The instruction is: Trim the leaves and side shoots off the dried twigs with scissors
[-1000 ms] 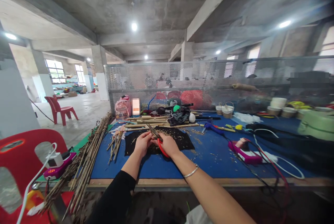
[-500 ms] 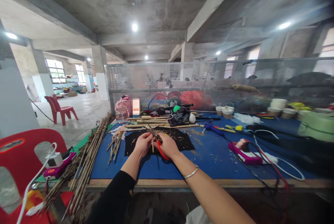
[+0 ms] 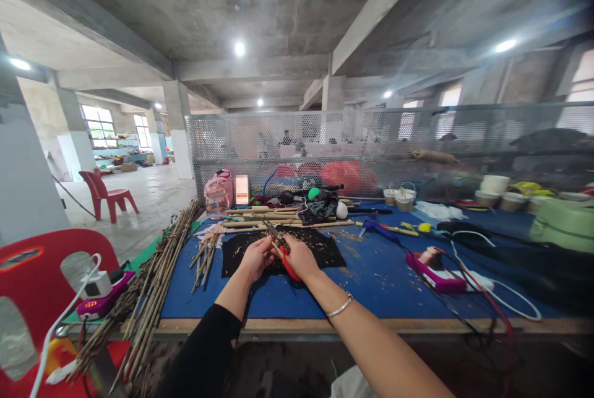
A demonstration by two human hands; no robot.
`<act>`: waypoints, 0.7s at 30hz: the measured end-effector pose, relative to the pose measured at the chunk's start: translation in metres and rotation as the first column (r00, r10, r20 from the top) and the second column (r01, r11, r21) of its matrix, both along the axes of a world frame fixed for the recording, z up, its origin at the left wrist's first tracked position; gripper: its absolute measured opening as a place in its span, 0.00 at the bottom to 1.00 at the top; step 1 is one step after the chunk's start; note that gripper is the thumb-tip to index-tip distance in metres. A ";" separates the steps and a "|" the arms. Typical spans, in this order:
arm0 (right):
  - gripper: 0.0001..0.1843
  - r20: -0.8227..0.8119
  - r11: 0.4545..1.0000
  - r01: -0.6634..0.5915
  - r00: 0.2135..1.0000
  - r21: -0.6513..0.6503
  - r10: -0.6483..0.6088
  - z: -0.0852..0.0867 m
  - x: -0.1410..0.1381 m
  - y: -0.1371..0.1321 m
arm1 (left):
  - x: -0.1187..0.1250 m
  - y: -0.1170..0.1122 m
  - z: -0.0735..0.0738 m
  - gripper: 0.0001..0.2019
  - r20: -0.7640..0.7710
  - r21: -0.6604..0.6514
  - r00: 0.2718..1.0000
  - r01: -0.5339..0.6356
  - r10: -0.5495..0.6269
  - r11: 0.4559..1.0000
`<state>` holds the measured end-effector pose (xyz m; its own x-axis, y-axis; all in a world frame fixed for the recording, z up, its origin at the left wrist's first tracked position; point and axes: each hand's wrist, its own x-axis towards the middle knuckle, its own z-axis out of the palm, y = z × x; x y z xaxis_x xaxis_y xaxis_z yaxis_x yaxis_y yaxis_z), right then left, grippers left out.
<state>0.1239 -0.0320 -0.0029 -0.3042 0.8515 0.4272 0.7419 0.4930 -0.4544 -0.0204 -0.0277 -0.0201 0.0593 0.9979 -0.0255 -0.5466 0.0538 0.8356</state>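
My right hand [image 3: 301,258] is closed around red-handled scissors [image 3: 288,263], whose metal blades point up and away to the left. Close beside it, my left hand [image 3: 256,257] is closed in a pinch by the blades. A short stick showed at these fingers a moment ago; now they mostly hide it. Both hands are above a black cloth [image 3: 328,248] strewn with pale chips and cuttings. Left of the cloth lies a small pile of cut sticks [image 3: 204,262].
Long twigs [image 3: 155,289] hang over the table's left edge by a red chair [image 3: 60,255]. Bamboo rods [image 3: 260,223] and yarn balls lie behind the cloth. A blue glue gun [image 3: 378,229], a purple power strip [image 3: 436,274] and trailing cables are on the right. Perforated metal mesh [image 3: 223,138] stands behind.
The short pale stick that pointed down between my hands no longer shows there. The scissors have tilted slightly within my right hand. Both arms stay in nearly the same place.
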 end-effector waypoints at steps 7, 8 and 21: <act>0.22 0.016 1.000 0.001 1.000 -0.025 -0.001 -0.001 0.001 0.003 | -0.001 0.000 0.004 0.05 0.005 -0.020 0.997 -0.070 0.070 0.997; 0.21 0.018 1.000 -0.001 1.000 -0.020 0.001 -0.001 0.002 0.003 | -0.002 0.000 0.004 0.04 0.023 -0.020 0.997 -0.079 0.080 0.997; 0.25 0.037 0.996 0.034 0.999 0.083 -0.037 -0.003 0.003 0.005 | -0.010 -0.001 0.014 0.07 0.264 -0.112 0.955 -0.111 0.137 0.988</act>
